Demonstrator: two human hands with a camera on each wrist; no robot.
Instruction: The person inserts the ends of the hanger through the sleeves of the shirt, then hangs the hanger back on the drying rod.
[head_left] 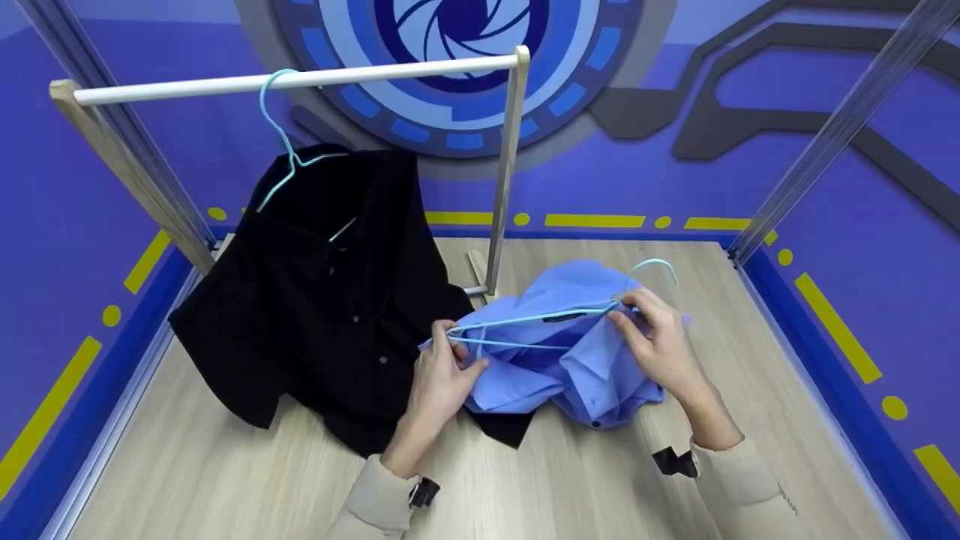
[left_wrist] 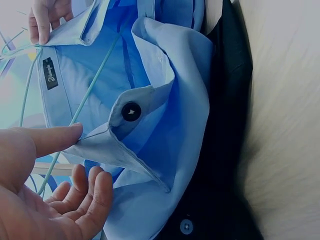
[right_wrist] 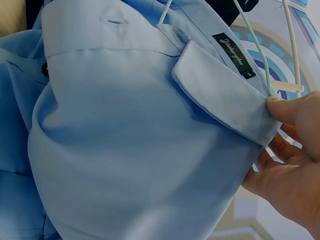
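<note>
A light-blue button shirt (head_left: pixel 510 386) lies bunched on the table between both hands, its collar opening upward. A thin pale-blue clothes hanger (head_left: pixel 517 322) runs across the neck opening, its hook pointing away at the right. My left hand (head_left: pixel 442 379) holds the hanger's left end. Its thumb reaches over the wire at the collar's edge in the left wrist view, with the fingers curled below. With thumb and fingers, my right hand (head_left: pixel 660 341) pinches the hanger near its hook side together with the collar. A dark label (right_wrist: pixel 234 56) shows inside the collar.
At the left, a black shirt (head_left: pixel 300 300) hangs on another pale-blue hanger (head_left: pixel 274 124) from the rack's white bar (head_left: pixel 390 73). Its lower part spreads onto the wooden table (head_left: pixel 247 480), partly under the blue shirt. A wooden rack post (head_left: pixel 508 172) stands behind. Blue walls enclose the table.
</note>
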